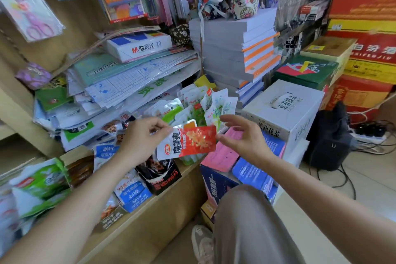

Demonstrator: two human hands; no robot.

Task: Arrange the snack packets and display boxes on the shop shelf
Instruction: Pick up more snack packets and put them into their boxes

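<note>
My left hand point(142, 138) pinches the top left corner of a red and white snack packet point(188, 142), held in the air over the wooden shelf point(150, 206). My right hand point(242, 137) is just right of the packet, fingers spread, holding nothing, its fingertips near the packet's right edge. Behind the packet a pile of white and green snack packets point(205, 103) lies at the shelf's right end. Display boxes stand along the shelf front: a black one point(161, 174), a blue and white one point(132, 194) and a green and white one point(40, 184).
Stacks of paper and exercise sheets point(128, 79) fill the shelf above. A tall pile of notebooks point(237, 49) stands at the right. A white carton point(285, 111), pink and blue packs point(246, 163) and red cartons point(364, 49) crowd the floor; my knee point(246, 210) is below.
</note>
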